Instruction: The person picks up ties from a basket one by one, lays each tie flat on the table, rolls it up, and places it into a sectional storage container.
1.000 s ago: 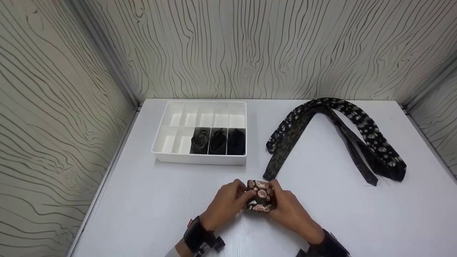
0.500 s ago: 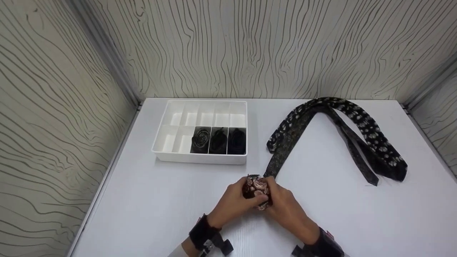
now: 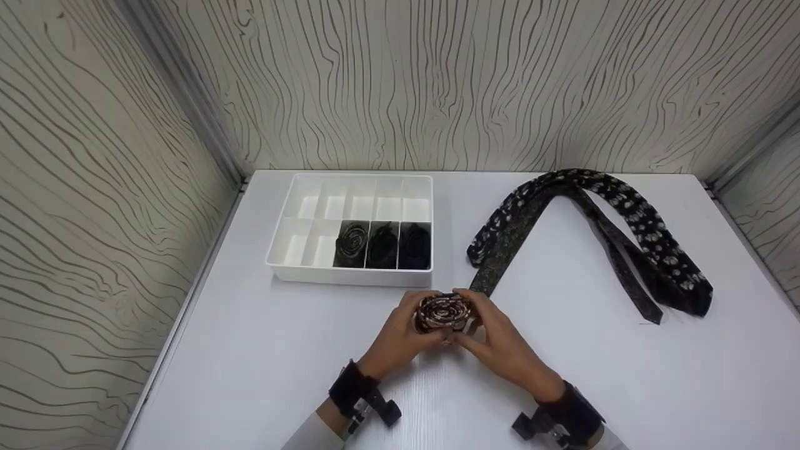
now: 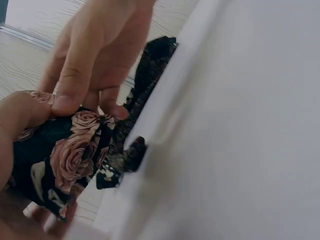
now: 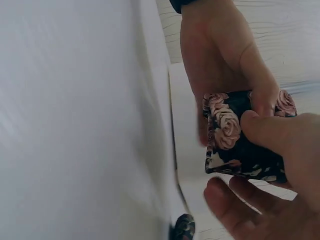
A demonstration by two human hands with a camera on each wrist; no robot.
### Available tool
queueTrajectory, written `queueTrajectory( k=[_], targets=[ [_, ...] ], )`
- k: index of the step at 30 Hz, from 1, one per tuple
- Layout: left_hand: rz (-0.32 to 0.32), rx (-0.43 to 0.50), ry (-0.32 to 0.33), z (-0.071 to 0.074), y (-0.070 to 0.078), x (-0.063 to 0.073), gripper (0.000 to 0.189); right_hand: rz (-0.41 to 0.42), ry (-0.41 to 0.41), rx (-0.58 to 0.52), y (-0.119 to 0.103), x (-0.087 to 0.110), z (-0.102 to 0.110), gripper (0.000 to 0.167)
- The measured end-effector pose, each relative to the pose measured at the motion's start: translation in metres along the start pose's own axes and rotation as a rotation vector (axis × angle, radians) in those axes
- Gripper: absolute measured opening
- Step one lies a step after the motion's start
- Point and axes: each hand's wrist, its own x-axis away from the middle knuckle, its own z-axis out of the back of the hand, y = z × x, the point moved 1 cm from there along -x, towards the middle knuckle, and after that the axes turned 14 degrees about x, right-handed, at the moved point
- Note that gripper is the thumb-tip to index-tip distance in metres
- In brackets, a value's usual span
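Observation:
A rolled-up necktie, dark with pink roses, stands with its spiral end facing up in the head view. My left hand grips its left side, thumb along the front. From the right, my right hand holds the same roll, its thumb meeting the left one at the front. The roll's floral side shows large in the left wrist view. In the right wrist view both thumbs press on the floral tie; parts of the fingers behind it are hidden.
A white divided box stands at the back left. Three dark rolled ties fill front-row compartments at its right. Two unrolled ties, one black with white flowers and one dark patterned, lie curved on the white table.
The rolled tie has turned in my hands from its floral side to its spiral end facing up. Both hands have moved slightly away from me, toward the box.

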Motion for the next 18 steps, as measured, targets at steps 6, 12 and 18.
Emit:
queueTrajectory(
  k=[6, 12, 18],
  targets=[
    [-0.045, -0.062, -0.061, 0.005, -0.012, 0.000, 0.067, -0.005, 0.025, -0.002, 0.009, -0.002, -0.009, 0.061],
    [0.021, -0.102, -0.024, 0.010, -0.015, 0.003, 0.070, -0.029, 0.001, 0.026, 0.015, 0.002, -0.017, 0.057],
    [0.093, -0.156, -0.056, 0.009, -0.010, 0.001, 0.066, -0.033, -0.008, 0.013, 0.015, 0.000, -0.019, 0.056]
  ],
)
